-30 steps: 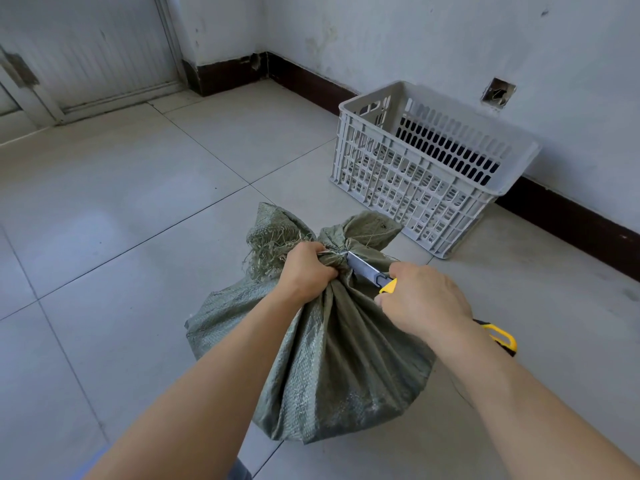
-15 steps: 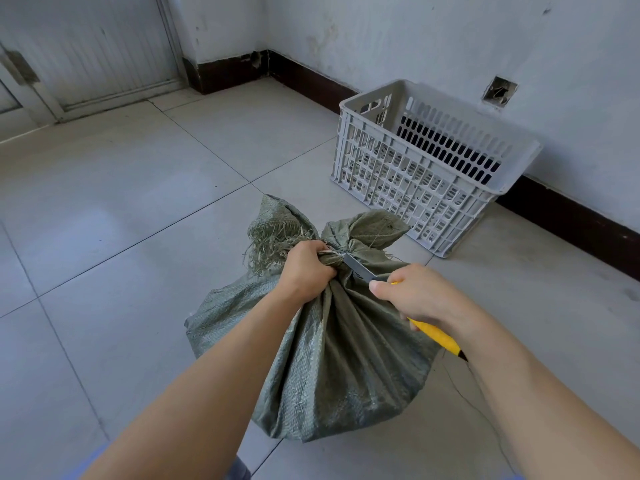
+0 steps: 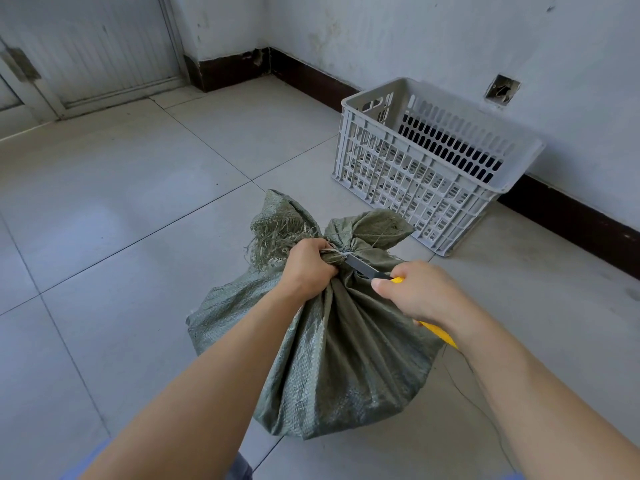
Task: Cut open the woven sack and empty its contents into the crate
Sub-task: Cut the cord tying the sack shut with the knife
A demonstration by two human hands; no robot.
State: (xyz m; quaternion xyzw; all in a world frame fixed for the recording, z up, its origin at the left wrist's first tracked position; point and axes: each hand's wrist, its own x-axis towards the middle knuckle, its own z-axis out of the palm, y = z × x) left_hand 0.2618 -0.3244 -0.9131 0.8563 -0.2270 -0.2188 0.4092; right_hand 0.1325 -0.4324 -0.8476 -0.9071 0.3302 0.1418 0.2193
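Pale grey floor tiles [image 3: 121, 209] fill most of the frame and run up to a whitewashed wall [image 3: 415, 36] with a dark skirting board [image 3: 571, 223] along its foot. A ribbed door [image 3: 86, 46] stands at the upper left, and a small rough hole [image 3: 502, 89] breaks the plaster at the upper right. Below that hole a white slatted crate [image 3: 408, 181] sits on the tiles, open side up, close against the skirting. The green woven sack [image 3: 346, 358] rests on the floor in the lower centre of the frame, bulging at its base and gathered to a narrow neck. Its frayed mouth [image 3: 277, 230] fans out above the neck, towards the crate. Whether the right flap of that mouth touches the crate's near corner is hard to judge from this angle. The left hand [image 3: 306, 268] reaches in from the lower left and grips the neck, fingers curled tight round the bunched cloth just below a pale tie [image 3: 337, 252]. The right hand [image 3: 415, 292] comes from the lower right, its fingers wrapped round the yellow handle of a utility knife [image 3: 365, 267] and its thumb lying along the top. The grey blade points up and left, and its tip meets the tie right beside the left hand's knuckles. The handle's yellow end shows behind the right wrist, over the sack's right shoulder.
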